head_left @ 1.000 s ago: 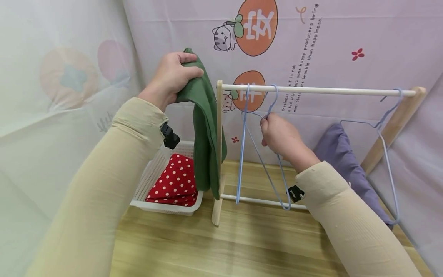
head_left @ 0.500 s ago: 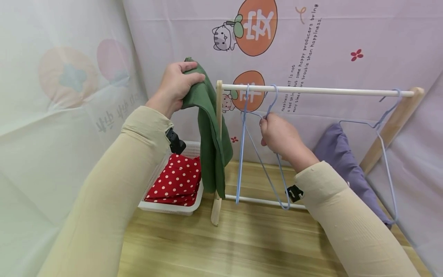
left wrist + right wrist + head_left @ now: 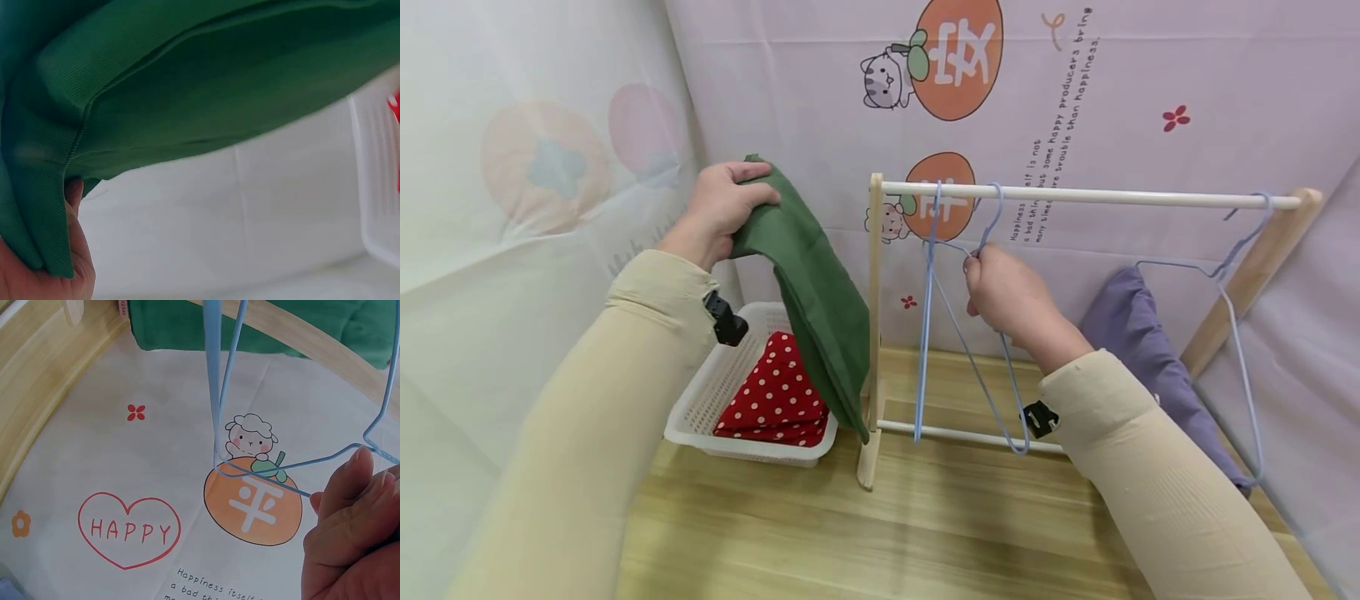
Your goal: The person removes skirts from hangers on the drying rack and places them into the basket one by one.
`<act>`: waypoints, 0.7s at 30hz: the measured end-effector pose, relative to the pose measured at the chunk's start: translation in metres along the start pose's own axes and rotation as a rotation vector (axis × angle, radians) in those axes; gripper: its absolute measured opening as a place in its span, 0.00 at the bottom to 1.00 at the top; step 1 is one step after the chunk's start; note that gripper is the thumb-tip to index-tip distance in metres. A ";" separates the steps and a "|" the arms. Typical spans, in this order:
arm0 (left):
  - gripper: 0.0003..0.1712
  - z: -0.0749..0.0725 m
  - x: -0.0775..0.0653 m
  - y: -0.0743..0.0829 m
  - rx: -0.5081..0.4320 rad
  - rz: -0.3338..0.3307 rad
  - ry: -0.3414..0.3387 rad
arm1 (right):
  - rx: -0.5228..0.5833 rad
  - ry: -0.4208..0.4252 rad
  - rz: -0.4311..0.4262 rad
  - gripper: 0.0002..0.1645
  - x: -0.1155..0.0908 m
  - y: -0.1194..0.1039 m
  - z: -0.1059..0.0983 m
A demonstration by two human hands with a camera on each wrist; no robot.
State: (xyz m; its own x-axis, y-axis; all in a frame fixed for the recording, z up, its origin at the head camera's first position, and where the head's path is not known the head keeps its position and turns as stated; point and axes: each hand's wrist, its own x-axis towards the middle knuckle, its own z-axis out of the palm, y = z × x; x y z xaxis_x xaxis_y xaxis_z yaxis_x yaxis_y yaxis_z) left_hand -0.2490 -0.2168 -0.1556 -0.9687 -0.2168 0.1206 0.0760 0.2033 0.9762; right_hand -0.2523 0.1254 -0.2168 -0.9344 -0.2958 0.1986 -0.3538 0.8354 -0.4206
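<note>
My left hand (image 3: 724,210) holds the upper end of a green folded garment (image 3: 823,308), thumb and fingers pinching it left of the rack. The rest hangs down to the right, its lower end overlapping the rack's left post. Stitched seams show on the garment (image 3: 225,87) in the left wrist view. My right hand (image 3: 1011,296) grips a blue wire hanger (image 3: 989,225) just below its hook, which sits over the top rail. Beside it hangs another blue hanger (image 3: 921,358), seen nearly edge-on. In the right wrist view, curled fingers (image 3: 350,478) meet the hanger's wire.
The wooden rack has a white top rail (image 3: 1097,197). Under the garment stands a white basket (image 3: 700,417) holding a red polka-dot cloth (image 3: 775,396). At the right, a blue hanger (image 3: 1240,342) hangs near a purple cloth (image 3: 1150,367). Printed sheets enclose the back and sides.
My left hand dips and shifts slightly right, then swings left with the green garment, which now slants and uncovers more of the basket. The right hand stays on the hanger.
</note>
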 end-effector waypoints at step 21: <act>0.34 -0.092 0.000 -0.067 0.526 0.022 -0.027 | -0.004 0.005 0.001 0.24 0.000 -0.001 0.000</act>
State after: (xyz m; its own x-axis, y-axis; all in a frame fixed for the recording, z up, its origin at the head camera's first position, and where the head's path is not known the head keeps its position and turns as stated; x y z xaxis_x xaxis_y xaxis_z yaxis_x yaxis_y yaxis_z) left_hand -0.2325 -0.3182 -0.2040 -0.9744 -0.1841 0.1287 -0.0257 0.6608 0.7502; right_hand -0.2515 0.1246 -0.2159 -0.9344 -0.2929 0.2028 -0.3531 0.8374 -0.4172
